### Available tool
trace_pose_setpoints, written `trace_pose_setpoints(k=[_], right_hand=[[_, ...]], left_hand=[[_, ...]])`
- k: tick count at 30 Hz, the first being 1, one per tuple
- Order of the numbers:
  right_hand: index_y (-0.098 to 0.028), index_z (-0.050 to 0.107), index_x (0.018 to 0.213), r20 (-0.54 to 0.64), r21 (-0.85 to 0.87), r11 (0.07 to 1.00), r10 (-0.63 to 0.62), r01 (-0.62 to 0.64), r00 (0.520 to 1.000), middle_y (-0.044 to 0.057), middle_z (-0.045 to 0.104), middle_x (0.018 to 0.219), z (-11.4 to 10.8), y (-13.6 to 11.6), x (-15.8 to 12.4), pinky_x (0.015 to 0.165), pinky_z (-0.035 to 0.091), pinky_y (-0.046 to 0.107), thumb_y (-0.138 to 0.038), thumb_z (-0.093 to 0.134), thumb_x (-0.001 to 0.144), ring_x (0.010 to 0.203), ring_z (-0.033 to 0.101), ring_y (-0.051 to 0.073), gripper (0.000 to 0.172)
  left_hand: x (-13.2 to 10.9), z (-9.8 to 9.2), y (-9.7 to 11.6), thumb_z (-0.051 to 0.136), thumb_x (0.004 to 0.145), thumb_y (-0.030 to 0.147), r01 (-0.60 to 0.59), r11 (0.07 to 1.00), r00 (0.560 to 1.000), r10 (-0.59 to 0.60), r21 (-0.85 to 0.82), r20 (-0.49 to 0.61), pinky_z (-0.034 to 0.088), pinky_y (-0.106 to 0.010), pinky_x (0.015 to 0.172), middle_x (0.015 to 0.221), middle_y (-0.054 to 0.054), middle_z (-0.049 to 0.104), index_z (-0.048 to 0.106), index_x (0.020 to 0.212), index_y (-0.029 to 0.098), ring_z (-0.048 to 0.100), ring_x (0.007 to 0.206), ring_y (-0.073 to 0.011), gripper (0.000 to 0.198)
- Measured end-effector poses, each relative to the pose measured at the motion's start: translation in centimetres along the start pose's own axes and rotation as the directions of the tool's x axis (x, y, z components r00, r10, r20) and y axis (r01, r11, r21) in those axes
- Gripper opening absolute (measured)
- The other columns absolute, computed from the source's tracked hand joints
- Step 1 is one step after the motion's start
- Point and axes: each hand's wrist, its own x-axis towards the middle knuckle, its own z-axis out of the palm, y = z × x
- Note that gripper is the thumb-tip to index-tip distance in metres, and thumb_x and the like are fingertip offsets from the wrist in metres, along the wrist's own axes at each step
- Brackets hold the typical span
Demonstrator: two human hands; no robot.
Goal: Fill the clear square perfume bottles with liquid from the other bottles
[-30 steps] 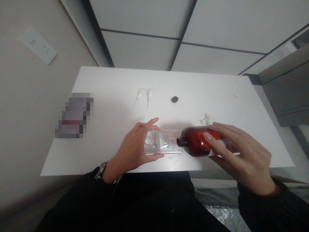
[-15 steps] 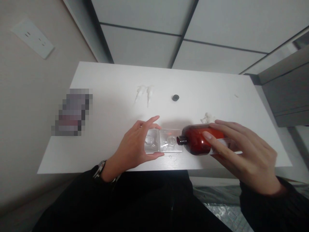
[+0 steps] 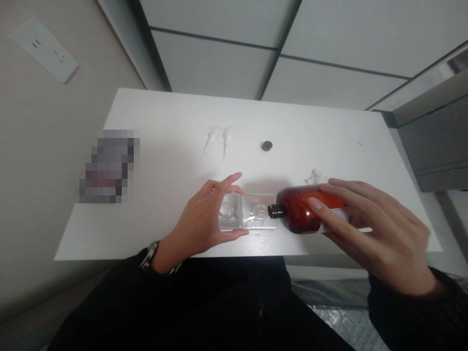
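My left hand [image 3: 204, 217] grips the left part of a clear plastic case [image 3: 250, 224], thumb at its near edge and fingers at its far edge. The case lies open on the table, with a round recess in each half. My right hand [image 3: 380, 234] is closed around a reddish-brown bottle [image 3: 300, 209], which is tipped on its side. Its uncapped, threaded neck points left, over the right half of the case. Whether liquid is flowing out I cannot make out. A few wet drops [image 3: 258, 236] lie by the case's near edge.
On the white table [image 3: 164, 117] stand a black cap [image 3: 266, 146] and two small white, thin-tipped pieces [image 3: 226, 141]. Crumpled white material [image 3: 313, 176] lies behind the bottle. A blurred-out object [image 3: 109, 165] is at the left edge. White panels [image 3: 215, 63] rise behind the table.
The camera view has shifted slightly. My right hand has moved a little to the right around the bottle. The left hand and the case stay in place.
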Motion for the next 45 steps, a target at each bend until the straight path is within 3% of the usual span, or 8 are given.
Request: trace_pose_setpoints(k=[6, 13, 23, 31, 45], right_hand=[[-0.031, 0.05, 0.157, 0.012, -0.025, 1.0, 0.003, -0.003, 1.0, 0.012, 0.07, 0.139, -0.1, 0.1, 0.0, 0.102, 0.061, 0.05, 0.003, 0.075, 0.087, 0.124, 0.071, 0.035, 0.082], [-0.037, 0.042, 0.162, 0.036, -0.039, 0.999, 0.008, -0.006, 0.999, 0.011, 0.069, 0.142, -0.7, 0.3, 0.0, 0.101, 0.063, 0.05, 0.004, 0.074, 0.087, 0.126, 0.07, 0.035, 0.091], [-0.033, 0.041, 0.163, 0.04, -0.07, 0.997, -0.02, 0.023, 0.999, 0.015, 0.069, 0.142, -1.2, 0.5, 0.4, 0.1, 0.063, 0.052, 0.006, 0.078, 0.084, 0.124, 0.071, 0.038, 0.096], [-0.042, 0.037, 0.164, 0.037, -0.09, 0.996, 0.012, -0.009, 0.999, 0.008, 0.07, 0.141, -1.8, 0.7, 0.5, 0.097, 0.066, 0.051, 0.003, 0.074, 0.089, 0.122, 0.073, 0.036, 0.095], [-0.036, 0.042, 0.162, 0.066, -0.084, 0.996, 0.001, 0.005, 0.998, 0.014, 0.066, 0.147, -2.4, 0.9, 0.4, 0.104, 0.06, 0.055, 0.008, 0.073, 0.086, 0.128, 0.069, 0.04, 0.094]], left_hand=[[0.0, -0.1, 0.0, 0.094, 0.073, 0.029, 0.003, 1.0, 1.0, -0.003, -0.005, 0.007, 0.055, -0.044, 0.105, 0.142, -0.006, 0.068, 0.032, 0.155, 0.027, 0.062, 0.123, -0.0291, 0.103], [0.2, 0.0, 0.1, 0.094, 0.074, 0.03, 0.033, 0.999, 0.999, -0.032, 0.0, 0.026, 0.055, -0.045, 0.105, 0.143, -0.007, 0.067, 0.033, 0.155, 0.027, 0.063, 0.123, -0.0297, 0.101], [0.0, 0.0, 0.0, 0.094, 0.074, 0.029, 0.015, 1.0, 1.0, -0.015, -0.006, 0.007, 0.055, -0.043, 0.106, 0.143, -0.007, 0.067, 0.034, 0.155, 0.026, 0.063, 0.127, -0.0293, 0.101], [0.1, -0.1, 0.0, 0.094, 0.073, 0.029, 0.026, 1.0, 1.0, -0.025, -0.019, 0.015, 0.054, -0.043, 0.105, 0.143, -0.006, 0.067, 0.035, 0.153, 0.027, 0.063, 0.125, -0.0295, 0.099], [0.1, -0.1, 0.0, 0.093, 0.074, 0.03, 0.028, 1.0, 0.999, -0.028, -0.005, 0.02, 0.055, -0.043, 0.105, 0.142, -0.007, 0.068, 0.035, 0.154, 0.027, 0.063, 0.124, -0.0298, 0.099]])
